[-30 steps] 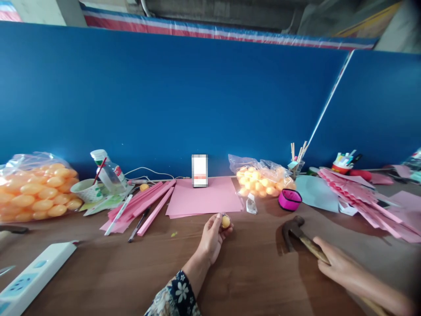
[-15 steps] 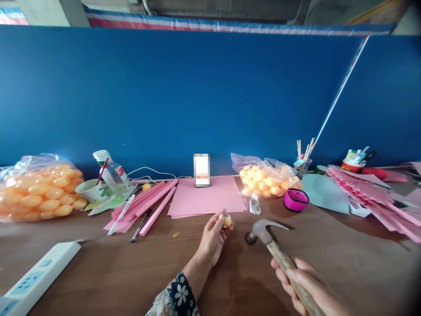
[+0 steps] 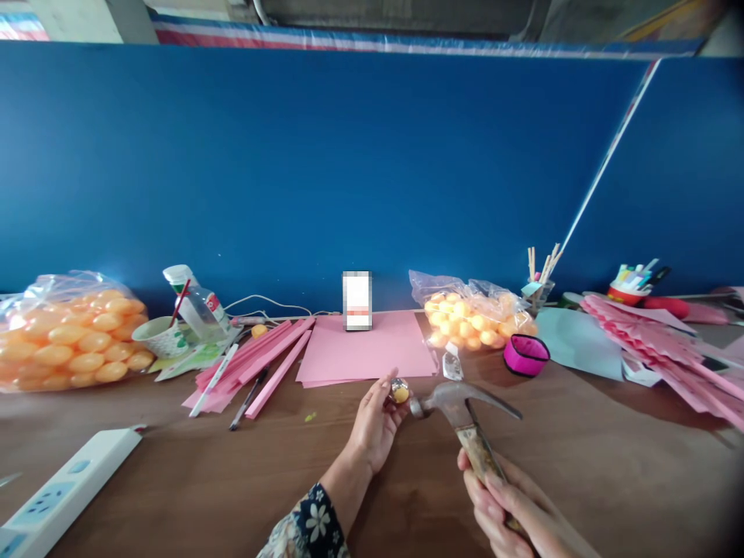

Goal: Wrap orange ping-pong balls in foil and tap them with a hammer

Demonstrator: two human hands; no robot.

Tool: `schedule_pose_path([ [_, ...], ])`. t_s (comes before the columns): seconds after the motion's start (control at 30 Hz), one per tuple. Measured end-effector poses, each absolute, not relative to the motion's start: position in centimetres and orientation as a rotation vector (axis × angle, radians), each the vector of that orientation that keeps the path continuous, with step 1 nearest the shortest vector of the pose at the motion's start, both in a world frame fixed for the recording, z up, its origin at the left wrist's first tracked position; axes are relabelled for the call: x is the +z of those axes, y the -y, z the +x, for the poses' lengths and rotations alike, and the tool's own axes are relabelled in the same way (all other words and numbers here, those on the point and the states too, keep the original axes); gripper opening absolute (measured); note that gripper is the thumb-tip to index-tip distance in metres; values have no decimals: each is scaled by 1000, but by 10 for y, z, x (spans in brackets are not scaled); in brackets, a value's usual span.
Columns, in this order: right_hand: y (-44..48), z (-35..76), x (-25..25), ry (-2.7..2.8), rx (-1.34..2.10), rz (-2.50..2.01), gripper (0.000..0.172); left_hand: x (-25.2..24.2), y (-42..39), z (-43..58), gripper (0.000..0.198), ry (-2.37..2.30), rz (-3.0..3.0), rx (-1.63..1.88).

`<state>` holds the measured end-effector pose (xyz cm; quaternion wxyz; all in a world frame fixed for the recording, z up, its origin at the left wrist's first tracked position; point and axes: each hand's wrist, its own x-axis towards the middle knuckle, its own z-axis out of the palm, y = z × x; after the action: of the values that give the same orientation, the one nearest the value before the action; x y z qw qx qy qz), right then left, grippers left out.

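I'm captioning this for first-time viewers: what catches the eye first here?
At the front middle of the table, the left hand pinches a small orange ball while the right hand holds a hammer, its head close beside the ball. Behind stands a big blue wall, with a bag of orange balls at far left.

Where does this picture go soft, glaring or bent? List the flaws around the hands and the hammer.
Head view: the centre is sharp, with the left hand, small yellow ball and hammer crisp; head view: the right hand softens toward the dark lower-right corner; head view: glare whitens the plastic bag of balls at left, and the standing phone is pixelated.
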<state>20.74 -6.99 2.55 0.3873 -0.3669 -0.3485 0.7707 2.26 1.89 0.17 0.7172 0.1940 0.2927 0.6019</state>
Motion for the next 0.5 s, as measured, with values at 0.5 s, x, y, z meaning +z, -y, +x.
schedule_pose_path([
  [0.5, 99, 193, 66, 1090, 1562, -1406, 61, 7, -16, 25, 24, -607, 512, 1251],
])
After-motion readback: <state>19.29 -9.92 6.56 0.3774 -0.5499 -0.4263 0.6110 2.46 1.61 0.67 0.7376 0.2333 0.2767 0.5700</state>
